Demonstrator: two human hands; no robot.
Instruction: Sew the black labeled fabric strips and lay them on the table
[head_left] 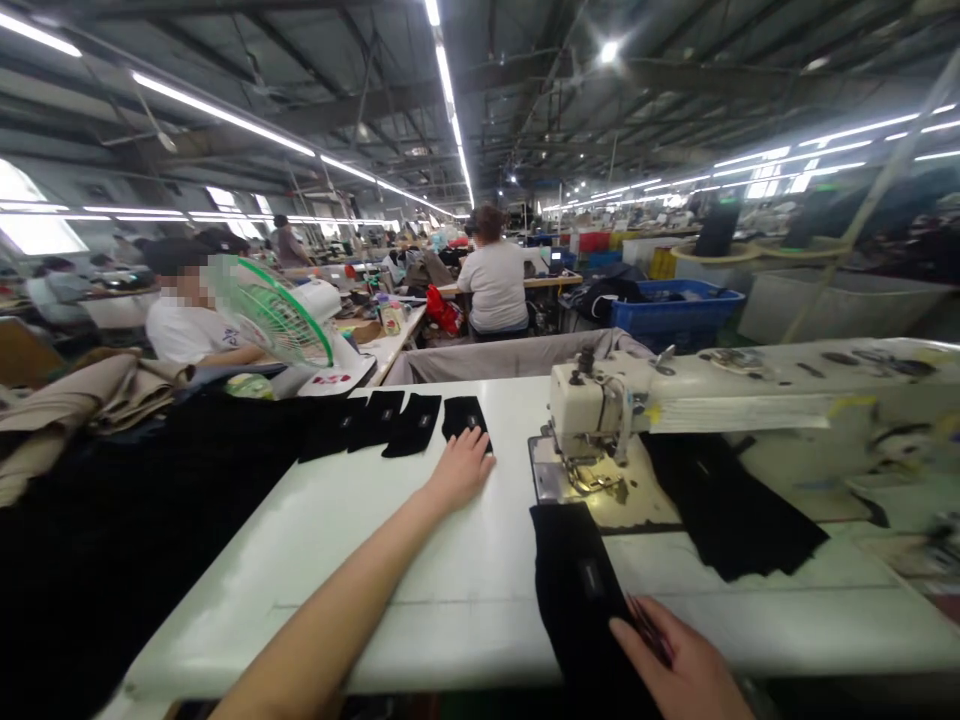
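We observe the left hand [461,470] lying with fingers extended, palm down, over the near end of a small black fabric panel with a rectangular label [459,412], close to the far edge of the smooth white table [450,570]; the fingers press on the cloth and are not closed around it. To its left, along the same far edge, we find three labelled black fabric pieces [412,425] in a row. We locate the right hand [686,655] at the near edge, its thumb pinching a long black labelled fabric strip [574,555], which extends past that edge; a slender dark tool [652,632], type unclear, sits within the same grip. The strip's far end lies just beside the metal bed plate [550,475] of a cream-coloured industrial sewing machine [592,390]. On the right part of the table, beneath the machine arm, we note a broad black fabric section [739,520]. Black cloth [135,560] covers the far left corner.
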